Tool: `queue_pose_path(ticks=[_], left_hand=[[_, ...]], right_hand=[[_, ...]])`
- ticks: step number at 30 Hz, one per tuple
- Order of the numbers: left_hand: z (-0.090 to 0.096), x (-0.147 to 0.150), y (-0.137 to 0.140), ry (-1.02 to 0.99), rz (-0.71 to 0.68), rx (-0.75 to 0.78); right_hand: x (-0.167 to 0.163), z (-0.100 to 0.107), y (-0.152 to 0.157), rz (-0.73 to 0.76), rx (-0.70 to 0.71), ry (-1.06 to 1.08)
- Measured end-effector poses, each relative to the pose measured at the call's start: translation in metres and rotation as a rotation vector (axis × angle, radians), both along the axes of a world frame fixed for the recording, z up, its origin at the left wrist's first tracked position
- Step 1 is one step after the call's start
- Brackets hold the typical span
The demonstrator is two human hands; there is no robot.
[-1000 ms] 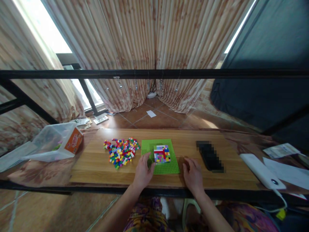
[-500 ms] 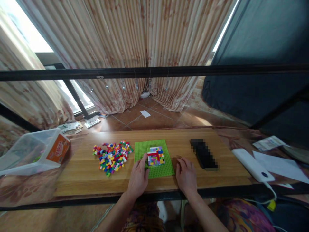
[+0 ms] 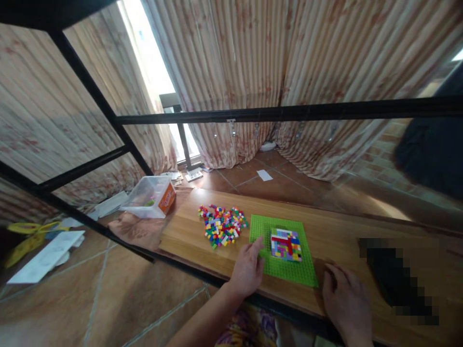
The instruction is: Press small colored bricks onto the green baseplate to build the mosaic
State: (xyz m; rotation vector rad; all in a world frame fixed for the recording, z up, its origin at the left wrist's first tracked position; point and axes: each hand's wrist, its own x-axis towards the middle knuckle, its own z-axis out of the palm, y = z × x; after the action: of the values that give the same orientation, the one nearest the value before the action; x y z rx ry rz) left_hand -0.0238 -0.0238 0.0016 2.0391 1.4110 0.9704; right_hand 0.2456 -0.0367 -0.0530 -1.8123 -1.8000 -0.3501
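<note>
From my remote feed: my left hand (image 3: 247,270) lies flat, fingers spread and holding nothing, its fingertips touching the left edge of the green baseplate (image 3: 285,267) on the wooden counter (image 3: 188,233). My right hand (image 3: 346,301) rests palm down at the baseplate's 4 o'clock corner, just beside it, fingers loose and likewise empty; whether it touches the plate I cannot tell.

The baseplate lies flat near the counter's front edge. On it, toward its right half, sits a small square mosaic of bricks (image 3: 286,244) in mixed colours, crossed by a red bar. At the baseplate's 10 o'clock, just beside it, a loose pile of small bricks (image 3: 222,226) is scattered on the wood in red, yellow, blue, green and white.

Farther out at 10 o'clock, off the counter's left end, a clear plastic box (image 3: 150,196) with an orange label lies tipped on its side. At 3 o'clock from the baseplate, well apart, lies a dark object (image 3: 398,282) blurred beyond telling. A black metal frame (image 3: 289,113) crosses the view before patterned curtains (image 3: 253,62).
</note>
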Motion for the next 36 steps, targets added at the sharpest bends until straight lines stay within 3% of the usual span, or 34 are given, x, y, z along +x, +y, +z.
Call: queue_pose_path(ticks=[3,7,11,16,22,27,31,33,36], left_hand=[[0.005,-0.028,0.003,-0.040,0.157,0.059],[0.010,-0.087,0.023,-0.064,0.480,0.121],[0.013,-0.147,0.048,0.026,0.731,0.040],[0.017,-0.181,0.075,0.251,0.666,-0.073],[0.015,-0.173,0.096,0.276,0.661,-0.105],[0.015,-0.170,0.094,0.268,0.706,-0.117],[0.020,-0.170,0.082,0.036,0.738,-0.109],[0.027,-0.165,0.070,-0.238,0.723,-0.112],[0.046,-0.143,0.043,-0.782,0.523,-0.210]], right_hand=[[0.001,0.000,-0.001,-0.005,-0.003,-0.027],[0.003,-0.002,-0.001,0.021,-0.003,-0.029],[0.004,-0.003,-0.001,0.018,-0.001,-0.025],[0.002,0.002,-0.001,0.011,-0.001,-0.058],[0.002,0.002,-0.002,0.003,-0.011,-0.048],[0.004,-0.002,-0.002,0.010,-0.013,-0.026],[0.004,-0.002,-0.002,0.013,0.006,-0.023],[0.003,-0.001,-0.002,0.015,0.002,-0.013],[0.002,-0.001,-0.001,0.014,-0.003,0.021]])
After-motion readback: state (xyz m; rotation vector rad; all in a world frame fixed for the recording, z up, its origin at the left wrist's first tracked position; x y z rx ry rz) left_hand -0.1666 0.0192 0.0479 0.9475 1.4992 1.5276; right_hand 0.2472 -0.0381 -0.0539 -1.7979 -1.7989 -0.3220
